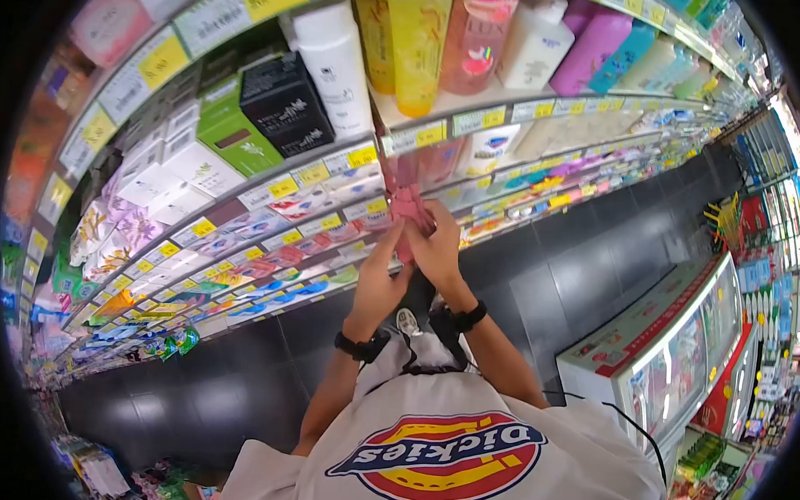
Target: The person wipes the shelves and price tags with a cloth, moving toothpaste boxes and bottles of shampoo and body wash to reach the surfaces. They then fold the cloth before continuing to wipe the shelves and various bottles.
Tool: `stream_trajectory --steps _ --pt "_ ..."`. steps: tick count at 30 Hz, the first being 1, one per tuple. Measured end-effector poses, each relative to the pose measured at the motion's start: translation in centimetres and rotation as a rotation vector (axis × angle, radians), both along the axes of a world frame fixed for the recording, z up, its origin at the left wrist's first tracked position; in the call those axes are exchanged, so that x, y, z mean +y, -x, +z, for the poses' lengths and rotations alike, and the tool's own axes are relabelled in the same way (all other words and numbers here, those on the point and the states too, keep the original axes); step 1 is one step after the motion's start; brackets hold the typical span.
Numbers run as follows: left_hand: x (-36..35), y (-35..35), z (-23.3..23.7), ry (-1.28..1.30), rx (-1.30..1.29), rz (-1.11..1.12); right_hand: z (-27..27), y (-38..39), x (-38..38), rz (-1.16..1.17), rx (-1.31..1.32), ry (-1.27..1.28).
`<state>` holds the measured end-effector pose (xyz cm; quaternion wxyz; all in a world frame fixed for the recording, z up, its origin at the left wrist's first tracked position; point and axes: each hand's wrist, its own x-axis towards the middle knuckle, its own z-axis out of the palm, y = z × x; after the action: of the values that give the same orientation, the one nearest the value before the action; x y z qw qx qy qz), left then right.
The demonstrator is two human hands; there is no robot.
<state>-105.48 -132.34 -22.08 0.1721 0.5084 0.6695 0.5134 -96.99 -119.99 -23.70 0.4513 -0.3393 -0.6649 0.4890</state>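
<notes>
In front of the shelf edge, a pink, folded cloth-like item (406, 200) is between my two hands; its exact kind cannot be made out. My left hand (378, 280) is closed at its lower left side, thumb pointing up along it. From the right, my right hand (437, 249) grips the same item, with its fingers curled around the far side. Part of the pink item is hidden behind my fingers. Just above it stand a white tube (331, 67) and a yellow bottle (418, 52) on the shelf.
Several shelf tiers with price tags (419, 134) curve around my hands. Black box (286, 103), green box (235, 125) and pink bottle (478, 43) stand nearby. Dark tiled floor (584, 274) lies below; a chest freezer (670, 348) is at the right.
</notes>
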Motion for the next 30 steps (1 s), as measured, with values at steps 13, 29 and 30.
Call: stream_trajectory --steps 13,29,30 --pt "2.4 0.4 -11.3 0.183 -0.357 -0.025 -12.2 -5.4 1.8 -0.111 -0.083 0.410" --pt "8.2 2.4 -15.0 -0.007 -1.138 0.416 -15.3 -0.2 6.3 0.203 0.377 0.856" --pt "8.7 2.1 -15.2 -0.003 -1.137 0.439 -15.2 -0.6 7.0 0.198 0.424 0.907"
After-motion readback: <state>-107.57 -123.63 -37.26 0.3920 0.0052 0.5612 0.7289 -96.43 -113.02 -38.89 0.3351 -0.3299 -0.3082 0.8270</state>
